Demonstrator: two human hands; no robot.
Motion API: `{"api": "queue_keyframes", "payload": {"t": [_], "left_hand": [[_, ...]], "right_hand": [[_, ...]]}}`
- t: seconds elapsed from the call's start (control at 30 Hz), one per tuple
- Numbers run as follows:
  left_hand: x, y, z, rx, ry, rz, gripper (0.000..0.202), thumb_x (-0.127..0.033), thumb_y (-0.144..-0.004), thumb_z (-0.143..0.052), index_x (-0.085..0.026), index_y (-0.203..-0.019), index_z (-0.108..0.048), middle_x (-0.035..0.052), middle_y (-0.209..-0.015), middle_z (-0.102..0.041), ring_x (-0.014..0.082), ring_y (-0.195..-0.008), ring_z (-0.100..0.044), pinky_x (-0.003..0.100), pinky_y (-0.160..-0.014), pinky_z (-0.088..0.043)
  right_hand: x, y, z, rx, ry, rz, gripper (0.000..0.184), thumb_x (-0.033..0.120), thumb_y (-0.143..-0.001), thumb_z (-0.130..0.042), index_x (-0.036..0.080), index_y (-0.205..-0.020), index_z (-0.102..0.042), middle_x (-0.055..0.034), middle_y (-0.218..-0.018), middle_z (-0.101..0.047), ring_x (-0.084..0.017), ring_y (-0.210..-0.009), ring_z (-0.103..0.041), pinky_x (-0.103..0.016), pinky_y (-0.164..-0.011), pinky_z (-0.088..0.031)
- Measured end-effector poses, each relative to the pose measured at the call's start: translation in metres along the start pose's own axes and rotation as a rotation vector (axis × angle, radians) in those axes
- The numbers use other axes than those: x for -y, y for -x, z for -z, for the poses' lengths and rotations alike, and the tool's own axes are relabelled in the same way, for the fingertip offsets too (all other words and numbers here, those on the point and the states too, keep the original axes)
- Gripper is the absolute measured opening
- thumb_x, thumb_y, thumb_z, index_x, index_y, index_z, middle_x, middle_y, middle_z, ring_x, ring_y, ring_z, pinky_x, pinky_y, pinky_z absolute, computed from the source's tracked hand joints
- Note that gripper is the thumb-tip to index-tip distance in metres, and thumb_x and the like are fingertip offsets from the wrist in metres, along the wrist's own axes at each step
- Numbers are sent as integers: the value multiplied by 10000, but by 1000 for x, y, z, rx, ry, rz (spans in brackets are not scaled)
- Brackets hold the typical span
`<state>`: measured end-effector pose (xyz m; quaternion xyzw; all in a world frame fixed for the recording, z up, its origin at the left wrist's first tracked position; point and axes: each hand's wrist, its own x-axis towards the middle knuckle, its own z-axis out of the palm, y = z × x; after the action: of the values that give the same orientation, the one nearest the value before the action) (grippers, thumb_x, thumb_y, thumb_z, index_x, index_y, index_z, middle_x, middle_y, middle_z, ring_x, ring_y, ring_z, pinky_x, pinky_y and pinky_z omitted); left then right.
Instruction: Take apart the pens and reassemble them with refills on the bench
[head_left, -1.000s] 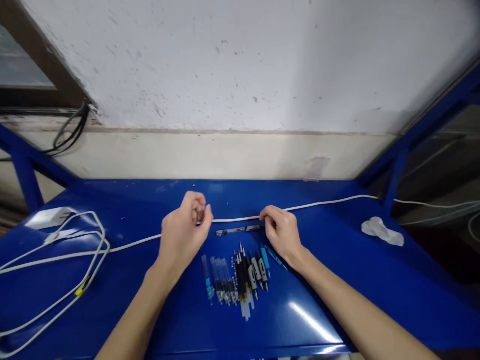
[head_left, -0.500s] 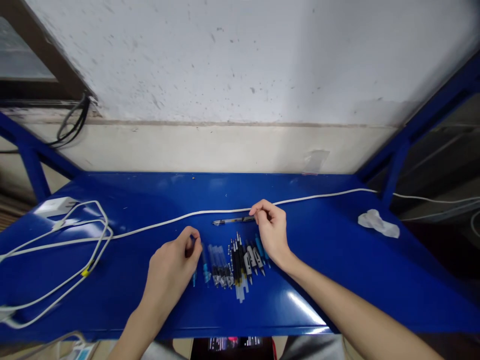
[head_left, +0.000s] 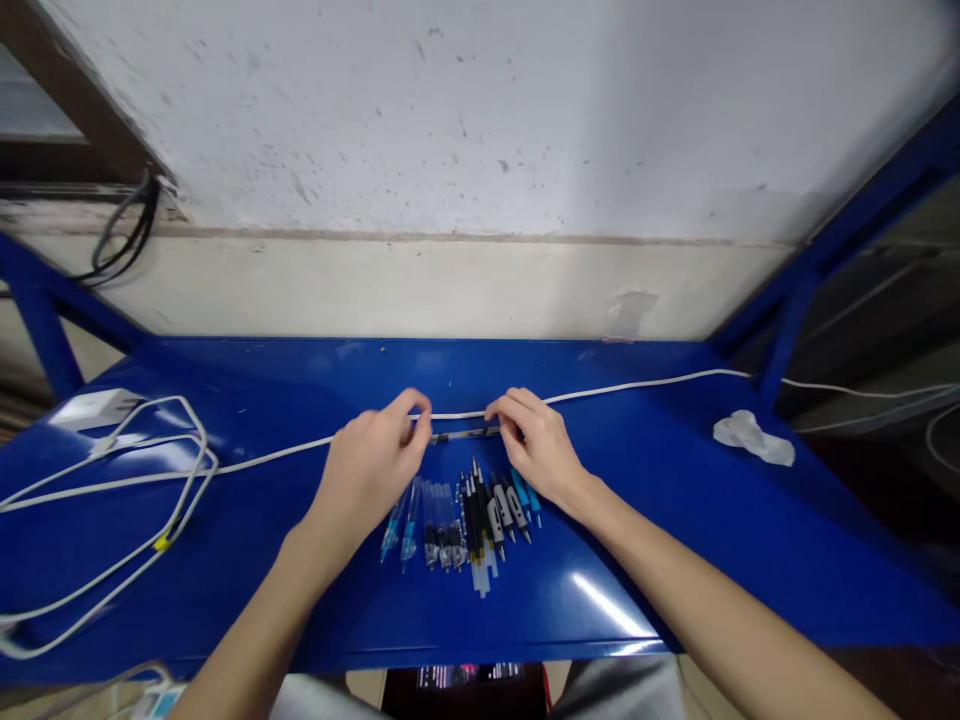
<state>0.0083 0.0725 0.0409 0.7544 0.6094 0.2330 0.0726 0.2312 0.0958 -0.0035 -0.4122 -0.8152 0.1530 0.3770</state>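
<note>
My left hand point(head_left: 371, 470) and my right hand point(head_left: 536, 445) meet over a dark slim pen point(head_left: 465, 434) lying crosswise on the blue metal table point(head_left: 225, 570). The left fingertips pinch its left end and the right fingers close on its right end. Just below, a row of several pens point(head_left: 480, 525) lies side by side, with black-and-grey ones at the right. Clear pens with blue parts point(head_left: 405, 530) lie at the left of the row, close under my left hand. A white cable point(head_left: 630, 388) runs behind the crosswise pen.
A white charger point(head_left: 94, 408) sits at the left of the table with looped white cable point(head_left: 112, 520) beside it. A crumpled white plastic piece point(head_left: 752, 438) lies at the right. The wall rises behind the table, and blue frame bars stand at both sides.
My left hand has moved up from beside the pen row to the crosswise pen. My right hand has shifted slightly left, and the view has tilted a little.
</note>
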Motion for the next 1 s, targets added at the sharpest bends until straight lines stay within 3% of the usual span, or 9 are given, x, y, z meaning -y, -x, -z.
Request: {"api": "queue_keyframes", "payload": {"t": [0.07, 0.13, 0.2, 0.27, 0.4, 0.67, 0.87, 1.0], "left_hand": [[-7, -27, -6, -92, 92, -75, 145, -243, -995, -506, -221, -993, -650, -58, -561, -575, 131, -469, -501, 253, -534, -273], [-10, -49, -17, -154, 141, -178, 184, -208, -1002, -486, -209, -1040, -666, -33, -677, -656, 121, -526, -540, 250, -565, -324], [-9, -60, -29, -220, 110, -291, 210, -183, -1006, -472, -195, -1054, -675, -7, -756, -688, 130, -606, -575, 263, -618, -378], [-4, -60, -38, -296, 65, -410, 221, -160, -1010, -459, -178, -1038, -678, 24, -810, -700, 157, -714, -603, 297, -698, -425], [11, -51, -40, -370, -2, -584, 210, -118, -1000, -465, -165, -1034, -667, 51, -856, -725, 199, -812, -592, 359, -739, -410], [8, -46, -38, -309, -6, -649, 233, -92, -982, -454, -157, -1037, -671, 63, -853, -710, 218, -840, -565, 379, -726, -396], [3, -39, -44, -308, 199, -619, 221, -100, -995, -452, -164, -1016, -662, 65, -906, -689, 192, -838, -590, 362, -748, -425], [6, -41, -50, -288, 293, -612, 213, -147, -1017, -454, -175, -1037, -665, 57, -898, -696, 172, -812, -624, 337, -747, -452]], "right_hand": [[-3, -3, 2, 69, 92, 37, 279, 68, -950, -455, 201, -1060, -674, -79, -1007, -626, -232, -939, -546, -356, -835, -440], [-6, -5, 4, 130, 143, 59, 174, 214, -1007, -547, 205, -1129, -670, -89, -1067, -618, -250, -976, -529, -391, -880, -443], [-9, -6, 5, 173, 177, 65, 271, 422, -987, -636, 210, -1154, -665, -94, -1089, -616, -262, -978, -515, -405, -873, -444], [-11, -7, 5, 198, 208, 74, 377, 529, -931, -671, 214, -1138, -666, -96, -1088, -621, -268, -975, -508, -405, -851, -438], [-16, -7, 4, 203, 253, 67, 313, 511, -934, -660, 209, -1010, -676, -86, -1038, -633, -260, -957, -507, -385, -804, -398], [-22, -9, 5, 231, 173, -7, 250, 454, -930, -695, 205, -929, -706, -63, -962, -630, -239, -921, -511, -370, -807, -388], [-12, -8, 9, 11, 65, -39, 215, 404, -1002, -618, 195, -978, -662, -74, -986, -655, -227, -922, -562, -359, -837, -419], [-10, -6, 9, -69, -9, -148, 227, 396, -1042, -555, 208, -955, -648, -40, -878, -684, -186, -767, -573, -322, -752, -413]]}}
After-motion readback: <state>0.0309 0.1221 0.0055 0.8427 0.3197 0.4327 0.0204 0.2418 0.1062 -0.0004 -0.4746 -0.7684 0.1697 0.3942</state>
